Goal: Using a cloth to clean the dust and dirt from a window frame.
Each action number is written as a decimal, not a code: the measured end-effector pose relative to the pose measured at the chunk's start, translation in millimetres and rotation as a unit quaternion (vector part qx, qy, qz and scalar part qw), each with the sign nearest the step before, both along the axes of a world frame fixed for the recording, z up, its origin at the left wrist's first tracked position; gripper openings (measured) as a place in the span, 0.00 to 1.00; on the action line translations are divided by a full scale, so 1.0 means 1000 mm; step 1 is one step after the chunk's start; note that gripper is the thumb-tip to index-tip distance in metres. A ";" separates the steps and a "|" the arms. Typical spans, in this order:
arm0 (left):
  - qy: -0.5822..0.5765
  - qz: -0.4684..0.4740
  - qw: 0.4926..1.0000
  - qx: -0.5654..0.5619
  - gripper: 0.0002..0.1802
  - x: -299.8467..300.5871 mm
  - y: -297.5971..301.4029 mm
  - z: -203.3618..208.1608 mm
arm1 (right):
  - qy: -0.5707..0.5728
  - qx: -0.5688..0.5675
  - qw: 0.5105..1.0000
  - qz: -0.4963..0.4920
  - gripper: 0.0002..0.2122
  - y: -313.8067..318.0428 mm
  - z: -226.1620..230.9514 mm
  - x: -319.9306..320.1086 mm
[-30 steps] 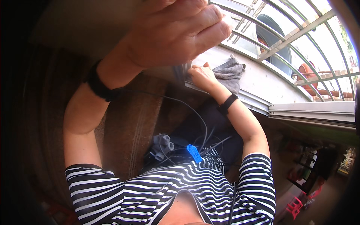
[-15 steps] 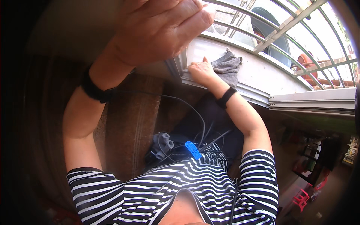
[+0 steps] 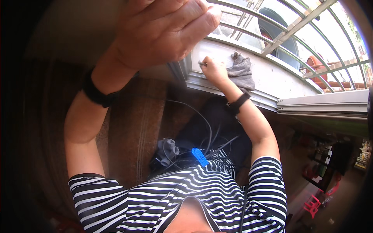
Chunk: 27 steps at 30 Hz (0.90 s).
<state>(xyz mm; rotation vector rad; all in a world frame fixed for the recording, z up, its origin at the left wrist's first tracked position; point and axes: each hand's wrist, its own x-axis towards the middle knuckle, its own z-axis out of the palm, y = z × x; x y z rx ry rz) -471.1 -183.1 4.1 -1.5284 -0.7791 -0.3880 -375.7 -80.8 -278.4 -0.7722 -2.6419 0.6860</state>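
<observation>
A grey cloth (image 3: 241,72) lies rumpled on the white window sill. My right hand (image 3: 215,72) is closed on it, with a small end of the cloth sticking out past the fingers on the left and the bulk trailing to the right. My left hand (image 3: 163,35) is raised large at the top of the view, its fingers curled. Whatever it grips, if anything, is hidden behind the hand and cut off by the upper edge. Both wrists wear black bands.
Metal window bars (image 3: 272,33) stand beyond the sill, with a large round grey-blue object (image 3: 278,37) behind them. A sliding-window track (image 3: 248,95) edges the sill. Cables and a blue clip (image 3: 199,157) hang at my front. A pink stool (image 3: 312,206) stands at lower right.
My right hand has turned and shifted slightly right and up along the sill. An end of the cloth now shows beyond its fingers. The left hand has barely moved.
</observation>
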 end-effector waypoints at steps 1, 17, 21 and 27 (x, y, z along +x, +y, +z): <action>0.002 0.001 1.000 -0.007 0.03 0.002 -0.002 0.002 | 0.006 -0.033 0.999 0.019 0.07 -0.004 -0.003 -0.008; -0.022 0.040 0.998 -0.035 0.03 0.003 -0.005 0.000 | -0.315 0.079 0.942 0.087 0.14 0.043 0.029 0.021; -0.034 0.005 0.999 -0.019 0.04 0.007 -0.005 0.000 | -0.325 0.043 0.942 0.070 0.10 0.031 0.043 0.028; -0.037 0.041 0.997 -0.055 0.05 0.009 -0.011 0.001 | -0.068 -0.047 0.989 0.124 0.10 -0.025 0.012 -0.002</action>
